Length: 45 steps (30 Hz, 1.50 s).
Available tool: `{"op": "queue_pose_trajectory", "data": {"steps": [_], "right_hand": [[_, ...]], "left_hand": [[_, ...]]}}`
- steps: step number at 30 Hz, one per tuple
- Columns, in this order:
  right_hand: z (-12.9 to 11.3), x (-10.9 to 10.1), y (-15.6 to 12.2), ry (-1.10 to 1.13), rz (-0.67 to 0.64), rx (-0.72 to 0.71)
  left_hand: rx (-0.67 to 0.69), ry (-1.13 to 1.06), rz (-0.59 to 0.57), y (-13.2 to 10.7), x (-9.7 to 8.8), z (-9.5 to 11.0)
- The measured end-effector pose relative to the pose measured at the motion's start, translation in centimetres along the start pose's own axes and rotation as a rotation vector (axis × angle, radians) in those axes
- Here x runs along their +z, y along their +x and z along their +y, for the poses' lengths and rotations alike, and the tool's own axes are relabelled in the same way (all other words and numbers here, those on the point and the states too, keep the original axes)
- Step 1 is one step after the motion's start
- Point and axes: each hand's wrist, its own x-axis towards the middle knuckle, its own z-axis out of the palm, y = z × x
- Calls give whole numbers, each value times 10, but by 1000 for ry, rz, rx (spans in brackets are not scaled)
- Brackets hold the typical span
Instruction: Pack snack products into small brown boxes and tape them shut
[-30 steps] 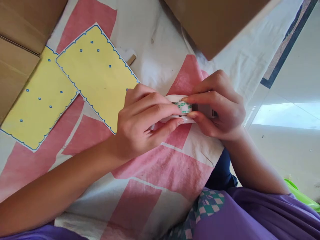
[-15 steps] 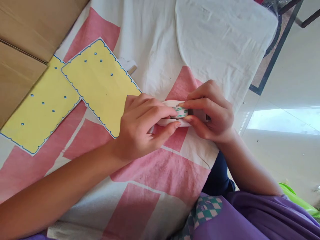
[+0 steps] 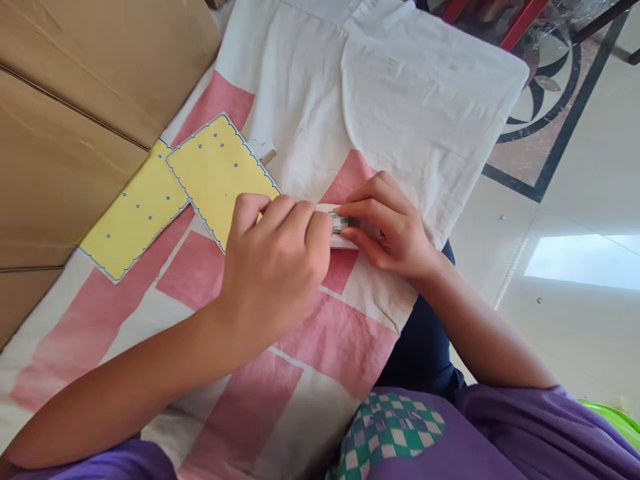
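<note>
A white tape dispenser (image 3: 344,244) lies on the cloth, with a small roll printed in green (image 3: 340,221) showing in its middle. My right hand (image 3: 390,227) is closed at its right end, thumb and forefinger pinching beside the roll. Over the left end sits my left hand (image 3: 280,253), curled like a fist with knuckles up. Its thumb and fingertips are hidden, so what they grip cannot be seen. Left of that hand, a yellow card with a blue scalloped border (image 3: 220,173) overlaps a second yellow card (image 3: 135,213).
A red-and-white cloth (image 3: 185,267) covers the work surface. Large cardboard boxes (image 3: 90,87) stand at the left, over the second card's edge. A small white object with a brownish end (image 3: 267,155) lies behind the first card. Tiled floor (image 3: 575,220) shows to the right.
My left hand has curled from a flatter grip, with forefinger and thumb showing, into a fist covering more of the dispenser. My right hand keeps its pinch. The view has shifted.
</note>
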Motion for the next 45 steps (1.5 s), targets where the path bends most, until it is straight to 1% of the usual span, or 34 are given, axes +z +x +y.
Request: {"op": "queue_pose_trajectory", "data": {"steps": [2, 4, 5, 7, 10, 13, 18, 21, 26, 30, 32, 36, 38, 40, 45], "right_hand": [[1, 1, 0, 17, 19, -30], [3, 3, 1, 25, 38, -63], [4, 4, 1, 31, 46, -76], [7, 6, 0, 49, 59, -89], [10, 9, -1, 83, 56, -85], [11, 11, -1, 99, 43, -75], [6, 7, 1, 73, 21, -45], [5, 6, 2, 75, 13, -50], [7, 7, 2, 85, -9, -33], [7, 8, 2, 79, 3, 13], [6, 7, 3, 69, 9, 22], [5, 6, 3, 71, 8, 17], [5, 6, 3, 87, 8, 16], [5, 6, 3, 102, 7, 11], [7, 7, 2, 105, 11, 6]], "left_hand": [[29, 76, 81, -2, 8, 3], [89, 150, 147, -3, 16, 3], [117, 177, 157, -3, 19, 2], [150, 222, 142, -2, 23, -2], [179, 298, 79, -3, 25, -9], [200, 393, 1, -4, 23, -12], [125, 582, -232, -2, 12, -4], [110, 624, -278, 1, 9, 0], [112, 623, -307, 3, 8, -1], [92, 567, -346, 2, 6, 1], [59, 519, -332, 2, 3, 2], [-57, 359, -255, 3, -3, 1], [-43, 306, -247, 5, -7, 1], [1, 288, -248, 8, -10, 2], [55, 377, -257, 15, -14, 9]]}}
